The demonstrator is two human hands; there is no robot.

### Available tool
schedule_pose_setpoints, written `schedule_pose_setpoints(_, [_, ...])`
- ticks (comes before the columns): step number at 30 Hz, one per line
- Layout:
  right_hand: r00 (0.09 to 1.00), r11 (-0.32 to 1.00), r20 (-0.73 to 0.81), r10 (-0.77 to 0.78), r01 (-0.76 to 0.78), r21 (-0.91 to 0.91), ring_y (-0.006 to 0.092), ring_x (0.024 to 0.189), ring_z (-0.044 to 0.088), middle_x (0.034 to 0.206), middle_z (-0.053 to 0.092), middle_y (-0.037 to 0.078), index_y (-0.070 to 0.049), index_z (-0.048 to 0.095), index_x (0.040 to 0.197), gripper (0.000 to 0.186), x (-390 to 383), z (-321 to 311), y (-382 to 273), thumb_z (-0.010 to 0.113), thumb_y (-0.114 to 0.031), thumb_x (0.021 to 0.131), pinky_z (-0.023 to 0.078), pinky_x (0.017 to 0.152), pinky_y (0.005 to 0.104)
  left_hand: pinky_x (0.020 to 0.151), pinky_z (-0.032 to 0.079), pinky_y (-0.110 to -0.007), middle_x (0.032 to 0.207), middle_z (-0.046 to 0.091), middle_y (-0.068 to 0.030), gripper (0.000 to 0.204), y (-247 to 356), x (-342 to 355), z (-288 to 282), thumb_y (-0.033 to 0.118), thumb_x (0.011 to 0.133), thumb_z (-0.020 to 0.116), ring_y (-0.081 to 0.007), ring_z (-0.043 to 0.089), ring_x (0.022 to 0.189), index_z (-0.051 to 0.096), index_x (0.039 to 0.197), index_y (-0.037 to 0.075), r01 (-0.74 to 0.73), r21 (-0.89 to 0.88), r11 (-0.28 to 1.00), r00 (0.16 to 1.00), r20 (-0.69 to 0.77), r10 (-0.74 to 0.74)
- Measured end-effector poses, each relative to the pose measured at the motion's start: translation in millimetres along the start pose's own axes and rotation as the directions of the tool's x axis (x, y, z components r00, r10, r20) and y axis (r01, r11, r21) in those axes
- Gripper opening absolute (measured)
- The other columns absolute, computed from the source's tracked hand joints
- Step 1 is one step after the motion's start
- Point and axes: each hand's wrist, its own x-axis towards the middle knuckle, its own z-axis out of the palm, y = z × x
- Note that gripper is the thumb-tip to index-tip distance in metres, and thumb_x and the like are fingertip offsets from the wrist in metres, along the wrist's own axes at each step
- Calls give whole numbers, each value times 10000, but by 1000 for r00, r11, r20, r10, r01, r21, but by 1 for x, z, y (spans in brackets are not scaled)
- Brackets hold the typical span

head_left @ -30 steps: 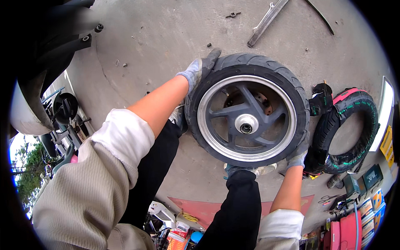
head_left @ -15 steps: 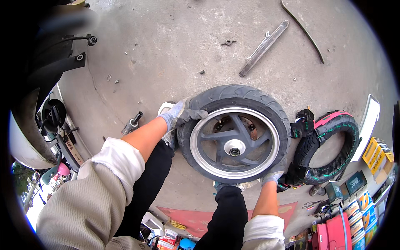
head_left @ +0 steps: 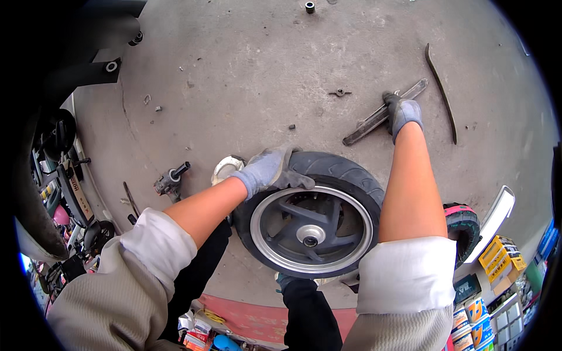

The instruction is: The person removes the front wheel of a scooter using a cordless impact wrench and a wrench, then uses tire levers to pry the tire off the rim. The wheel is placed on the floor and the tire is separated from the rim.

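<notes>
A scooter wheel (head_left: 311, 219), with grey spokes, a silver rim and a black tyre (head_left: 345, 167), is held between my legs. My gloved left hand (head_left: 272, 169) grips the tyre's upper left, its fingers lying over the sidewall toward the rim. Farther out to the right, my gloved right hand (head_left: 403, 114) is closed around the middle of a long grey metal bar (head_left: 367, 127) that lies slantwise on the floor. My fingertips there are partly hidden by the hand. A thin curved tyre lever (head_left: 443, 96) lies just right of the bar, untouched.
A wing nut (head_left: 339, 93), a socket (head_left: 309, 7) and small bits dot the concrete floor (head_left: 234, 76). An air tool (head_left: 171, 180) lies left. Another tyre (head_left: 462, 231), a white panel (head_left: 492, 222) and a yellow box (head_left: 499, 256) stand right. Vehicle parts crowd the left edge.
My right hand has left the wheel's lower right, reached forward and taken hold of the metal bar. The left hand keeps its grip on the tyre. The view has shifted.
</notes>
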Motion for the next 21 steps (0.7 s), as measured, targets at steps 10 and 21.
schedule_pose_setpoints(10, [979,364,95,-181,-23,931,183,728,586,784,562,60,-18,519,1253,302,-210,-151,164,499,-193,1008,540,669,342,1023,463,-325,1260,637,-110,595,-31,-62,-14,218,842,768,-193,599,1155,551,1350,-4,163,-552,818,984,157,-90])
schedule_pose_setpoints(21, [965,895,260,-16,130,-427,420,668,651,706,641,248,-11,647,883,427,-361,-123,357,498,-389,1015,487,591,505,1000,465,-327,1252,637,-137,733,40,10,-2,334,820,791,-207,593,1167,491,1394,-10,20,123,992,994,107,-33])
